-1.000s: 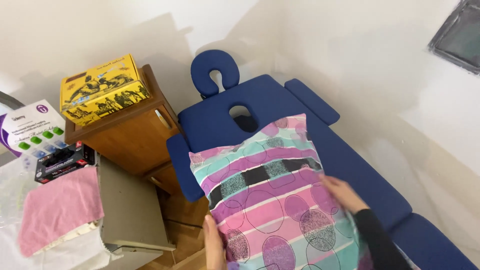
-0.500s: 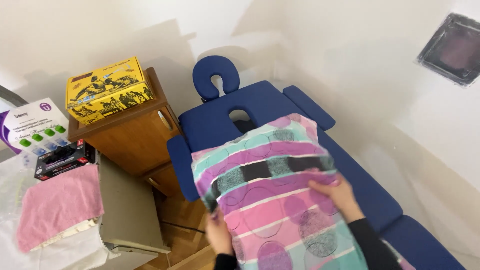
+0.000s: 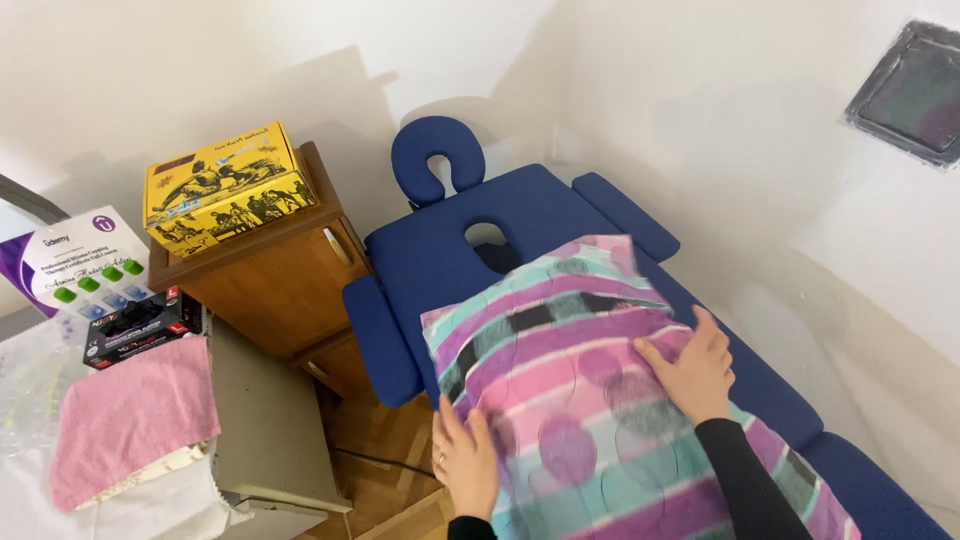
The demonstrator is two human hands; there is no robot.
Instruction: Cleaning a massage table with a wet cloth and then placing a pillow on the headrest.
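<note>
Seemingly both flat hands, left hand [image 3: 468, 462] and right hand [image 3: 692, 370], press soft striped pillow [image 3: 590, 400].

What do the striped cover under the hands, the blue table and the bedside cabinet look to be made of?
Striped cover: soft woven or quilted fabric, matte; it creases under the left hand and right hand.
Blue table: padded vinyl or faux leather, probably; smooth with a slight sheen and stitched edges.
Cabinet: wood or wood veneer, semi-gloss with visible brown grain.
</note>
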